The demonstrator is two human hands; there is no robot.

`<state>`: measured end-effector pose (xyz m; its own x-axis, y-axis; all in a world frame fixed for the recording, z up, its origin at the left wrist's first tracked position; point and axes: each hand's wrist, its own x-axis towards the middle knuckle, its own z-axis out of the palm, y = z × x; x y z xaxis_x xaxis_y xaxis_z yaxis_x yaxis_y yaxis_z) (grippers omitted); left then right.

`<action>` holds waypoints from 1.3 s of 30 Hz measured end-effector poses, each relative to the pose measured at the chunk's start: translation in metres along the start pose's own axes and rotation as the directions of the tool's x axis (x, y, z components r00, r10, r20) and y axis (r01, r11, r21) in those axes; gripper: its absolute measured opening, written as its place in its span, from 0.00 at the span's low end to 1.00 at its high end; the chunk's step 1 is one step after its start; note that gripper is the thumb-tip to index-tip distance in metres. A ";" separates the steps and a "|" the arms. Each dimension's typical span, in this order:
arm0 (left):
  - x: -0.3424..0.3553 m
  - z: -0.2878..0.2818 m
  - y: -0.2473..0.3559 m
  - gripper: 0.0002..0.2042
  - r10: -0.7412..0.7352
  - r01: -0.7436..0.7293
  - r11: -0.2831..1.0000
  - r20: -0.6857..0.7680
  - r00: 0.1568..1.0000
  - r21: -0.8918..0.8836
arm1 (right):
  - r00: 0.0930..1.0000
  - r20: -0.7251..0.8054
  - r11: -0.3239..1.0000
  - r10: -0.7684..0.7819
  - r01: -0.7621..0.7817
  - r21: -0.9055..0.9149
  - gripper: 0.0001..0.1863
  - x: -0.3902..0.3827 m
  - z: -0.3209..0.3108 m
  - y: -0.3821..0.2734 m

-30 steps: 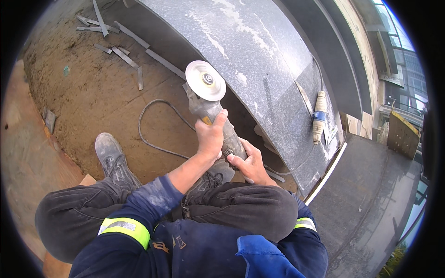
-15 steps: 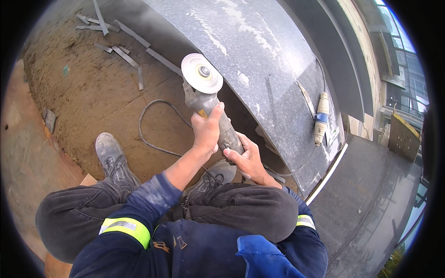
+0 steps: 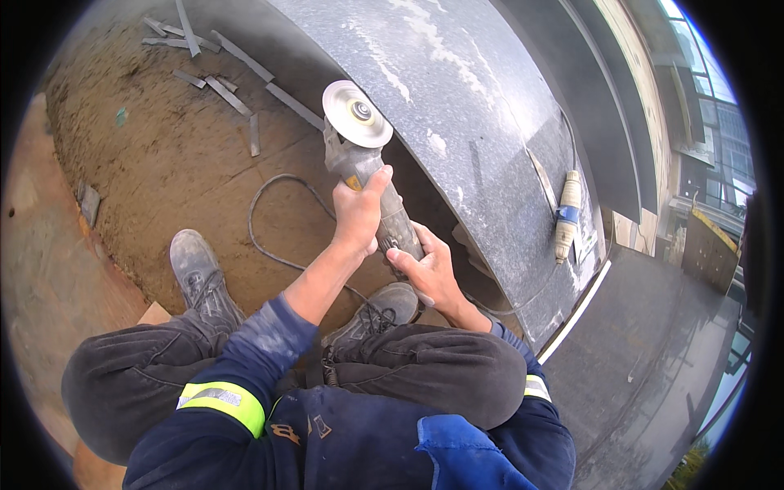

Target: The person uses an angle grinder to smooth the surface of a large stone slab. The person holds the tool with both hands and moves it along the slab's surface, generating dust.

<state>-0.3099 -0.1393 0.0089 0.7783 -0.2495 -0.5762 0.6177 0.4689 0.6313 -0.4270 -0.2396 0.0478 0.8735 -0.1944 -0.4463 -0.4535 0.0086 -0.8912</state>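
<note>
Both my hands hold a dusty grey angle grinder (image 3: 394,214), its round pale cutting disc (image 3: 358,113) at the far end. My left hand (image 3: 359,211) is wrapped round the body just behind the disc. Farther back, my right hand (image 3: 430,268) grips the rear of the handle. The disc sits at the left edge of a grey stone slab (image 3: 506,188) streaked with white dust; whether it touches the stone I cannot tell. From the grinder's rear a grey cord (image 3: 255,214) loops over the dirt.
Narrow cut stone strips (image 3: 229,95) lie on the brown dirt at the far left. A taped cable connector (image 3: 567,216) rests on the slab's right part. My dusty shoes (image 3: 196,265) stand near the grinder. A dark slab (image 3: 629,343) lies at the right, a wooden board (image 3: 57,245) at the left.
The grinder and both hands have shifted slightly away from me along the slab's edge. My grip stays the same, and the whole view has tilted a little.
</note>
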 end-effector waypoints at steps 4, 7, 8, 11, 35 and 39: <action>0.006 -0.002 0.005 0.12 -0.017 0.017 1.000 0.000 1.000 0.011 | 1.000 0.008 1.000 -0.002 0.002 -0.004 0.28 0.004 0.005 -0.007; 0.008 -0.002 0.010 0.12 -0.026 0.026 0.999 -0.003 1.000 0.020 | 1.000 -0.006 0.999 -0.006 0.006 0.041 0.28 0.007 0.010 -0.010; 0.009 -0.002 0.011 0.12 -0.028 0.028 0.999 -0.003 1.000 0.025 | 1.000 -0.015 0.998 -0.013 0.014 0.064 0.28 0.008 0.012 -0.010; 0.014 -0.003 0.012 0.13 -0.044 0.044 0.998 0.004 0.999 0.040 | 0.999 -0.036 0.999 -0.033 0.034 0.029 0.28 0.012 0.013 -0.010; -0.037 0.006 -0.027 0.12 -0.023 0.023 1.000 -0.027 0.999 0.018 | 0.998 -0.020 0.998 0.062 -0.062 -0.007 0.34 -0.042 -0.017 0.011; -0.044 0.010 -0.035 0.12 -0.033 0.034 0.999 -0.050 0.998 0.018 | 0.996 -0.010 0.995 0.094 -0.094 0.046 0.33 -0.050 -0.020 0.008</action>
<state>-0.3648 -0.1529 0.0173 0.7508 -0.2225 -0.6219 0.6458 0.4450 0.6205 -0.4779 -0.2499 0.0649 0.8251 -0.2026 -0.5275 -0.5247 0.0719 -0.8483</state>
